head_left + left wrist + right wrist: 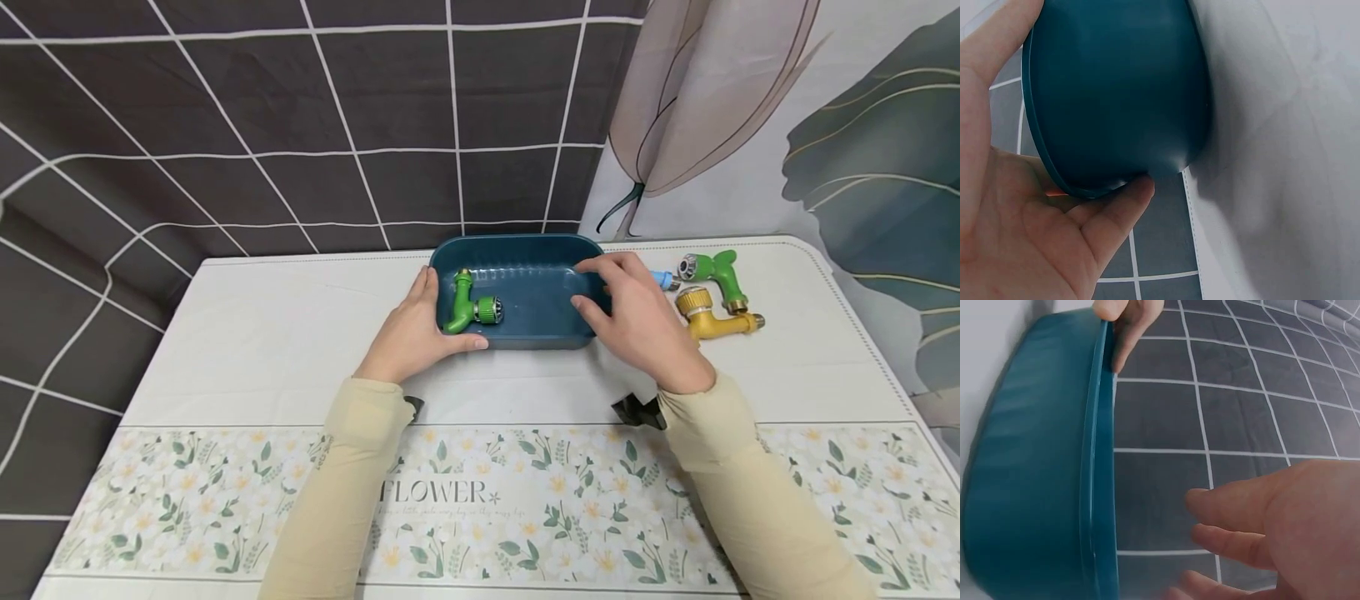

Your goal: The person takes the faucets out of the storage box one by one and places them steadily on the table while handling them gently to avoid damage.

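A dark teal plastic basin [536, 321] stands near the back of the table. My left hand [408, 329] holds its left end, with the thumb along the front rim and the fingers at the side; the left wrist view shows the fingertips against the basin wall [1122, 87]. Inside, at the left, lies a green faucet [463, 304] with a ribbed round knob. Over the basin's right end hovers my right hand [637, 312], thumb and fingers spread apart. In the right wrist view that hand [1291, 525] is clear of the basin's rim, with nothing between its fingers.
To the right of the basin lie a second green faucet [720, 275], a yellow faucet [716, 321] and a blue one [664, 280], mostly hidden behind my right hand. A dark tile-patterned cloth [405, 108] rises behind the table. The tablecloth [262, 333] has a floral band in front.
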`<state>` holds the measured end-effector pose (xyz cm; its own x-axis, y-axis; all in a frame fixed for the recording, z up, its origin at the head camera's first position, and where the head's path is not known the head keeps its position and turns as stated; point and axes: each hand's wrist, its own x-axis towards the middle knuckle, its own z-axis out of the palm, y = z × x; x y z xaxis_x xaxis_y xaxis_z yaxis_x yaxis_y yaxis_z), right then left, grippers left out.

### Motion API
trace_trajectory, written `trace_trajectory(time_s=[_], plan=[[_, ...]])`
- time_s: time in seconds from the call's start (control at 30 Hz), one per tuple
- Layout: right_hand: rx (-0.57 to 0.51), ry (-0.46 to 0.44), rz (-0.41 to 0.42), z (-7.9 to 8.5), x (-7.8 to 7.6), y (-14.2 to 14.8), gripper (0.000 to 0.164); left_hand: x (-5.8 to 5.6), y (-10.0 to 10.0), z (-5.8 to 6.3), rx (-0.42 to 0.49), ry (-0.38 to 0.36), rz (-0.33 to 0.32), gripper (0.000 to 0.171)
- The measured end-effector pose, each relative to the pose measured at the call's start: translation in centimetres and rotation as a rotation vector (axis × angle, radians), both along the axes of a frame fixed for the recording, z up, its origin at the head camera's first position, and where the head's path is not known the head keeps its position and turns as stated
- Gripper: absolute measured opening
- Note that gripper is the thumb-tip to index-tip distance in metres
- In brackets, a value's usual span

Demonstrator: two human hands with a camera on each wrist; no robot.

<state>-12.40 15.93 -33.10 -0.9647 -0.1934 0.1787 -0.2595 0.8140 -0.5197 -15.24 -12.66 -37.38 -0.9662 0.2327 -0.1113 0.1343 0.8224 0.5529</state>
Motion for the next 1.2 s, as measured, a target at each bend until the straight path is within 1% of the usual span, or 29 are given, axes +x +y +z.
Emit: trace_trajectory(time_s=[0.17, 0.67, 0.9, 1.2], plan=[[-0.019, -0.027, 0.018, -0.3, -0.2, -1.0, 0.040, 0.0, 0.0, -0.1, -0.001, 0.000, -0.001, 0.130], [-0.047, -0.086, 0.134, -1.3, -1.1, -4.0, 0.039, 0.0, 0.1, -0.2, -0.006, 0.010, -0.003, 0.131], [-0.061, -0.099, 0.137, -1.5, -1.4, -5.3, 0.039, 0.0, 0.0, -0.1, -0.009, 0.014, -0.001, 0.132], [-0.078, -0.089, 0.150, -1.9, -2.2, -6.9, 0.036, 0.0, 0.0, 0.0, -0.009, 0.019, -0.008, 0.131]])
